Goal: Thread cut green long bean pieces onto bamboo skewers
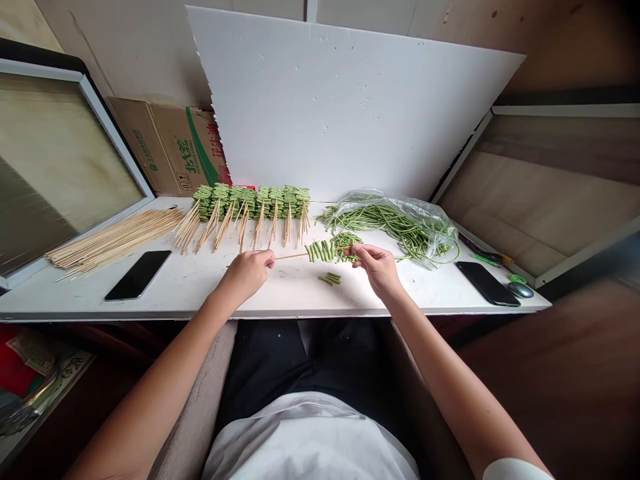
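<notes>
Skewer (291, 256) of cut green-bean pieces (321, 251) is above the white surface (285, 298); left hand (249, 272) grips bare shaft, right hand (379, 265) pinches near the tip. Likely light, stiff, best held by exposed wood.

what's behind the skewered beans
A heap of cut beans, with a bag of long beans further back to the right. The skewered beans and right hand cover the heap's near part, so its full shape can't be seen.
</notes>
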